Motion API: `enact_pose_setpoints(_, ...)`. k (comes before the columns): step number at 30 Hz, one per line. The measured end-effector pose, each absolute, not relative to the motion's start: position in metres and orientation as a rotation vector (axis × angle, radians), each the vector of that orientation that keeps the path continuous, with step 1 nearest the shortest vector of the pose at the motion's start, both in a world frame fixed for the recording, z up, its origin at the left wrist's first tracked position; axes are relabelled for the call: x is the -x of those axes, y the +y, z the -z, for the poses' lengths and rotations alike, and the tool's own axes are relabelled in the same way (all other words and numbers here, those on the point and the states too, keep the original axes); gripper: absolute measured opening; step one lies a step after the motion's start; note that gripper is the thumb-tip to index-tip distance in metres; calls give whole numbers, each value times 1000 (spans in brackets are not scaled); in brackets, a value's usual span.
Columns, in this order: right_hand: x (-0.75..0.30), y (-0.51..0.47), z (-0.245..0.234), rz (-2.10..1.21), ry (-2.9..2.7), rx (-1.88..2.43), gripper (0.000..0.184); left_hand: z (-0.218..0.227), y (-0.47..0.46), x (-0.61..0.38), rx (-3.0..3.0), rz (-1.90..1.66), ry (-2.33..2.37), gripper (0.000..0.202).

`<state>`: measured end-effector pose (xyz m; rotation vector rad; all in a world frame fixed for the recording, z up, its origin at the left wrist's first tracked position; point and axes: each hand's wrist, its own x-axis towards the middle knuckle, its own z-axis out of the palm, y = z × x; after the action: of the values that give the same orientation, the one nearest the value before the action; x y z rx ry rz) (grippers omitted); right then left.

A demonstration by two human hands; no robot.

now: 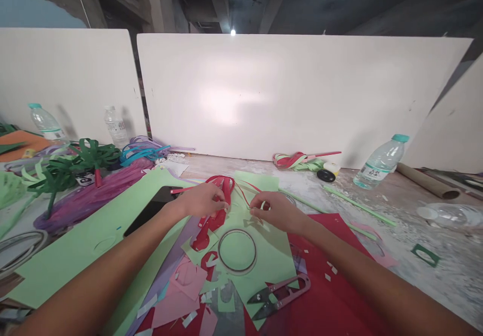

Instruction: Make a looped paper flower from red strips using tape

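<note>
My left hand [204,200] is closed, its fingertips pinched at the lower end of a looped bunch of red paper strips [228,187]. A thin loose red strip [241,190] runs from the bunch toward my right hand [277,210]. There, the thumb and fingers are pinched at the strip's end. Both hands hover over light green paper [269,248]. Just below them lies a roll of tape [237,252]. A pair of thread snips [279,296] rests nearer to me, beside pink and green paper scraps [181,296].
A black phone [153,210] lies left on green sheets, and red paper [332,285] lies right. Green paper bows [94,155] and a purple plastic bag [101,190] sit at the left. A water bottle [381,162] and cardboard tube [428,180] stand right, before a white partition [302,89].
</note>
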<state>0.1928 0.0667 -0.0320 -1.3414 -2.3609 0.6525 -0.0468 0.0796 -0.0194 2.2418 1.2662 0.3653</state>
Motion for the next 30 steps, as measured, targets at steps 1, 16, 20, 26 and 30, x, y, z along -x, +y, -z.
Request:
enact_pose_setpoints(1,-196,64,30,-773,-2313,1318,20,18,79,45,-2147,-361,1215,30)
enact_pose_setpoints(16,-209,39,43,-1902,-1250,862,28,25,51,-8,-2159,-1113,1295,22)
enact_pose_setpoints(20,-214,35,40,-1880,-1313,879,30,33,45,-14,-2124,-1164,1165,23)
enact_pose_setpoints(26,-210,26,38,-1791,-1372,933,8,38,40,-15,-2015,-1113,1050,23)
enact_pose_setpoints(30,-208,23,38,-1766,-1440,912,21,41,40,-17,-1822,-1187,1027,18)
